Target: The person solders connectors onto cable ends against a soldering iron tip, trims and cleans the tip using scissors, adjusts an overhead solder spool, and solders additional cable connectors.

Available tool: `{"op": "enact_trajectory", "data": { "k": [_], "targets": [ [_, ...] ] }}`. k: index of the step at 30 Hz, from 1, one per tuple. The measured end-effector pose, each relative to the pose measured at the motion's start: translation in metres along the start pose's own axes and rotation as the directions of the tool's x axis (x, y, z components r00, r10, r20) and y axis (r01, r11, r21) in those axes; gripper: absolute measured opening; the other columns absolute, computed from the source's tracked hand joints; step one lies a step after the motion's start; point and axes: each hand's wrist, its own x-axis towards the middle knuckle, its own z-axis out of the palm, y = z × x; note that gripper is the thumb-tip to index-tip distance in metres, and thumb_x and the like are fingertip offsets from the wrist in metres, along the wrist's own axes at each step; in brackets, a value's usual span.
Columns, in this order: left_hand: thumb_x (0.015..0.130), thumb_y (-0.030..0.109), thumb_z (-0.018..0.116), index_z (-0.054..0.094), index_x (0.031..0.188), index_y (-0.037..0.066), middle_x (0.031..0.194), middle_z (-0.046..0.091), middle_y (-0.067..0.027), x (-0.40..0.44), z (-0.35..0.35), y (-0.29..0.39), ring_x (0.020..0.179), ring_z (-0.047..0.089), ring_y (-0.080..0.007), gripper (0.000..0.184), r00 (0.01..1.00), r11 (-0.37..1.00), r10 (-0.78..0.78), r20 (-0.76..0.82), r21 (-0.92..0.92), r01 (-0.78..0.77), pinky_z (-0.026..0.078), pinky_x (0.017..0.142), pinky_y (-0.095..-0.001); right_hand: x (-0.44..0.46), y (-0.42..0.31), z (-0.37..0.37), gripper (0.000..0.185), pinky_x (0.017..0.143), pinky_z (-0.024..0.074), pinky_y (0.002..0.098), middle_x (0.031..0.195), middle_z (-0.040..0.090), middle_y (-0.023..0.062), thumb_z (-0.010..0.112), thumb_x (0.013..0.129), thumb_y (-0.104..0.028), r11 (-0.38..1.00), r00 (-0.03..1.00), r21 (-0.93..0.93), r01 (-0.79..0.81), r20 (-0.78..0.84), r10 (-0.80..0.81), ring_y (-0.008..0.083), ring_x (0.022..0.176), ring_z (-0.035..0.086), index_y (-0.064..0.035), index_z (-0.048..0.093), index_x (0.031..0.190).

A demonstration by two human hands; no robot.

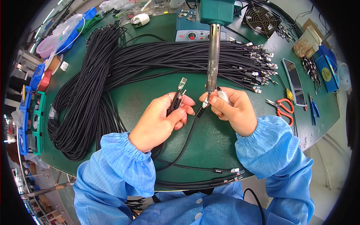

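My left hand (159,119) is closed around several black cable ends; one metal connector (182,83) sticks up above its fingers. Under the tip of the upright soldering iron (213,60), my right hand (232,108) pinches a small connector at the end of a black cable (190,131). A whitish piece (223,96) shows between the right fingers, too small to make out. The iron's tip is right at the connector, and whether they touch is unclear. The cable runs down between my hands and curves left.
A large bundle of black cables (82,93) lies left and behind my hands. To the right are orange-handled scissors (279,108), a phone (294,82) and blue pliers (314,108). More cable ends (232,174) lie at the front edge. A fan (261,19) stands at the back.
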Motion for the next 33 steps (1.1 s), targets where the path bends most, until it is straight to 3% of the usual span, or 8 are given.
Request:
{"op": "enact_trajectory", "data": {
  "k": [6, 11, 15, 20, 24, 33],
  "targets": [
    [0.083, 0.01, 0.058, 0.052, 0.103, 0.001, 0.075, 0.057, -0.0039, -0.003, 0.011, 0.022, 0.044, 0.033, -0.0024, 0.023, 0.98, 0.986, -0.168, -0.109, -0.03, 0.166, 0.022, 0.037, -0.014, 0.0, 0.001, 0.0, 0.013, 0.044, 0.0263, 0.0154, 0.055, 0.042, -0.0019, 0.055, 0.084, -0.009, 1.0, 0.999, 0.019, -0.005, -0.046, 0.006, 0.0048, 0.049, 0.034, 0.0018, 0.061, 0.089],
    [0.082, 0.008, 0.06, 0.053, 0.102, 0.002, 0.075, 0.057, -0.0054, -0.004, 0.019, 0.024, 0.044, 0.032, -0.0016, 0.023, 0.964, 0.966, -0.255, -0.077, -0.054, 0.251, 0.021, 0.037, -0.0133, -0.001, 0.0, 0.004, 0.013, 0.044, 0.0267, 0.0151, 0.057, 0.043, -0.0016, 0.056, 0.084, -0.009, 0.997, 0.998, 0.074, -0.001, -0.066, 0.006, 0.0045, 0.05, 0.034, 0.002, 0.061, 0.09],
    [0.08, 0.008, 0.062, 0.055, 0.1, 0.001, 0.076, 0.058, -0.0072, -0.005, 0.014, 0.022, 0.044, 0.031, -0.0011, 0.023, 0.935, 0.907, -0.354, 0.012, -0.241, 0.346, 0.02, 0.037, -0.0123, -0.003, -0.001, 0.006, 0.014, 0.044, 0.0278, 0.015, 0.059, 0.046, -0.0008, 0.057, 0.083, -0.008, 0.997, 0.996, 0.074, -0.009, -0.083, 0.015, 0.0043, 0.05, 0.035, 0.0024, 0.06, 0.091],
    [0.08, 0.008, 0.062, 0.056, 0.098, 0.001, 0.079, 0.059, -0.0091, -0.005, 0.017, 0.023, 0.044, 0.031, -0.0011, 0.02, 0.939, 0.899, -0.336, -0.074, -0.324, 0.296, 0.019, 0.036, -0.0119, -0.005, 0.0, 0.008, 0.014, 0.043, 0.0287, 0.015, 0.061, 0.049, 0.0005, 0.058, 0.082, -0.008, 0.999, 0.997, 0.052, 0.002, -0.083, 0.002, 0.0042, 0.05, 0.036, 0.0029, 0.06, 0.091],
    [0.08, 0.008, 0.062, 0.056, 0.097, 0.001, 0.079, 0.058, -0.0088, -0.005, 0.016, 0.018, 0.043, 0.031, -0.0011, 0.02, 0.94, 0.912, -0.33, -0.093, -0.288, 0.291, 0.018, 0.036, -0.0121, -0.004, -0.002, 0.008, 0.013, 0.043, 0.0288, 0.0149, 0.062, 0.05, 0.001, 0.058, 0.082, -0.008, 0.996, 0.992, 0.087, -0.005, -0.129, 0.016, 0.0043, 0.051, 0.037, 0.0029, 0.06, 0.09],
    [0.081, 0.013, 0.062, 0.058, 0.091, 0.003, 0.073, 0.056, -0.0051, -0.005, 0.019, 0.025, 0.043, 0.03, -0.001, 0.015, 0.946, 0.907, -0.316, -0.067, -0.315, 0.281, 0.018, 0.037, -0.0136, -0.005, -0.004, 0.007, 0.01, 0.043, 0.029, 0.0148, 0.065, 0.052, 0.0021, 0.057, 0.082, -0.006, 0.995, 0.993, 0.09, -0.033, -0.106, 0.043, 0.0046, 0.051, 0.038, 0.002, 0.059, 0.087]
  ]
}}
